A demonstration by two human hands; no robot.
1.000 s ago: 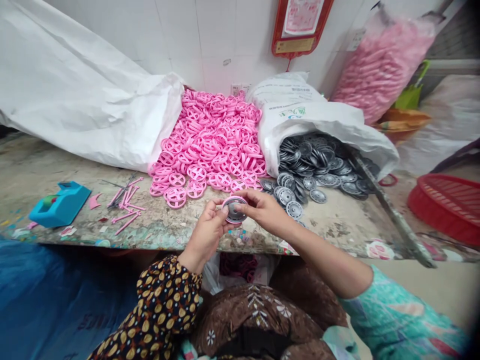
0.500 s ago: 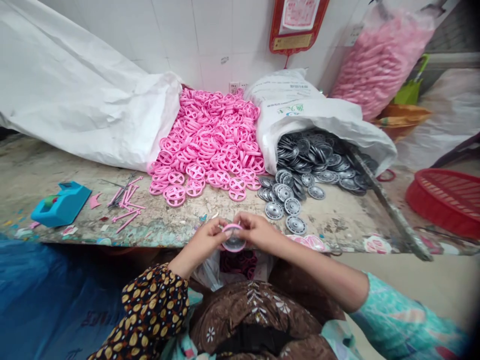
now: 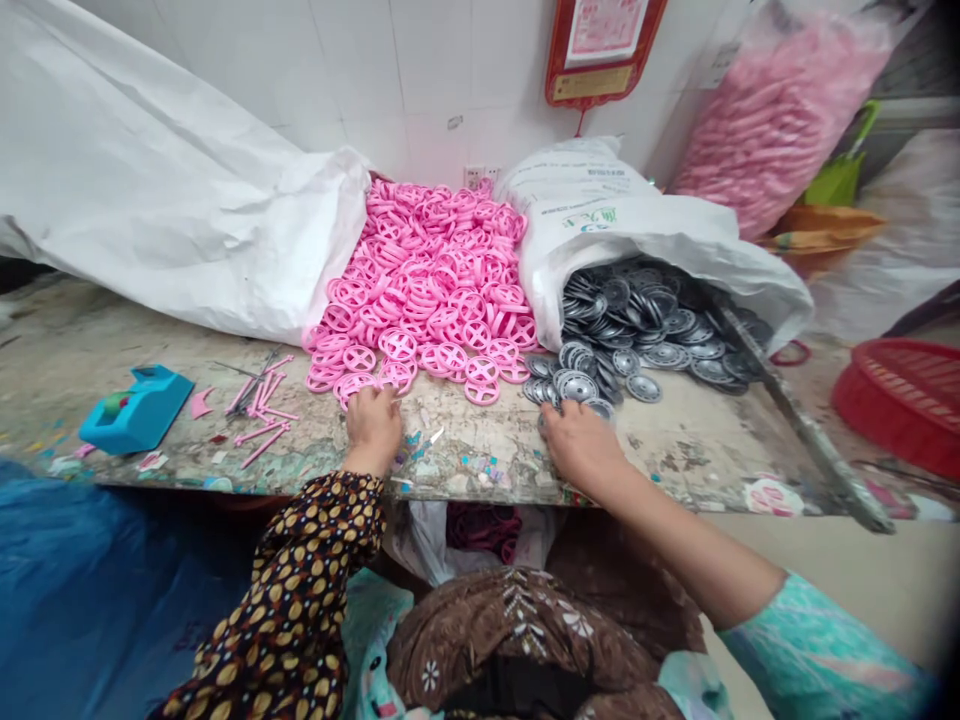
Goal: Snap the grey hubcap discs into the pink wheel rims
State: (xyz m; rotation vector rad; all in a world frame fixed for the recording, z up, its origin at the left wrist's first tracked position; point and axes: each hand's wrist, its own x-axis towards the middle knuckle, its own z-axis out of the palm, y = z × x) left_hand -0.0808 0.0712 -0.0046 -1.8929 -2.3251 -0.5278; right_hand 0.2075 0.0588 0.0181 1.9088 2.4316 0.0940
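1. Left hand (image 3: 373, 430): at the front of the pink plastic rings (image 3: 427, 290), palm down, fingers (image 3: 358, 398) lying on the nearest ring. Cannot tell whether they grip it or only rest there.
2. Right hand (image 3: 577, 447): palm down, fingers (image 3: 566, 412) reaching in among the grey metal discs (image 3: 577, 386) at the front of their spill. Cannot tell whether any disc is held.
3. Pink rings: spoked with a cross, heaped loose mid-counter from the back wall toward the front edge, spilling from the mouth of a white woven sack (image 3: 172, 180) to their left.
4. Grey discs: pouring from a second white sack (image 3: 645, 240) right of the rings, with a loose scatter on the bare counter. The nearest discs lie just beside the ring heap, not mixed with it.
5. Counter (image 3: 675, 445): worn, stained, flecked with scraps along the front edge. Near the left end lie a blue plastic box (image 3: 135, 412) and thin pink plastic sticks (image 3: 259, 440).
6. A long metal bar (image 3: 806, 430) lies slanted across the right end.
7. Beyond the right end: a red plastic basket (image 3: 892, 395) and a clear bag of pink pieces (image 3: 780, 130).
8. Sleeves: dark patterned on the left arm (image 3: 300, 570), teal on the right (image 3: 817, 640).
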